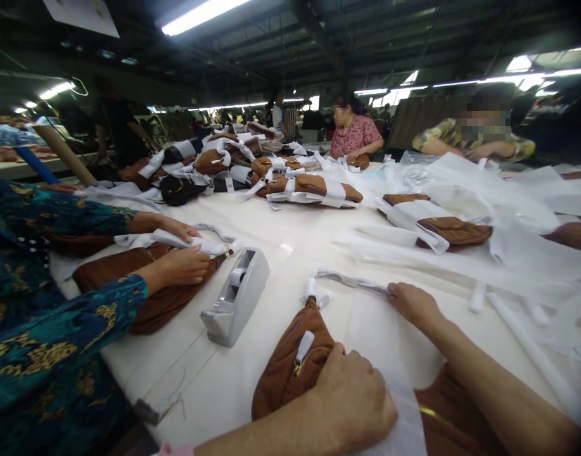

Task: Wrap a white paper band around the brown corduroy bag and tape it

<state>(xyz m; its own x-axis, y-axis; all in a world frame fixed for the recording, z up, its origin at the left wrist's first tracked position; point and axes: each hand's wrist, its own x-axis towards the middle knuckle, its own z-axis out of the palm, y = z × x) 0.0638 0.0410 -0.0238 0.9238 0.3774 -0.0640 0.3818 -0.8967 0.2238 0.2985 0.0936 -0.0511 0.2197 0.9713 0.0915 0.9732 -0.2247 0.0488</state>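
A brown quilted bag (290, 364) with a paper-wrapped zip pull lies on the white table (290, 240) close in front of me. My left hand (351, 392) rests closed on the bag, pressing a white paper sheet (385, 329) against it. My right hand (414, 304) is further out, its fingers closed on the end of the bag's wrapped strap (351, 282), which stretches left to the bag's top.
A grey tape dispenser (236, 297) stands to the left of the bag. A co-worker in a teal patterned sleeve (57, 329) handles another brown bag (142, 278) at left. Wrapped brown bags (309, 187) and loose white sheets (485, 215) cover the far table, where two more people sit.
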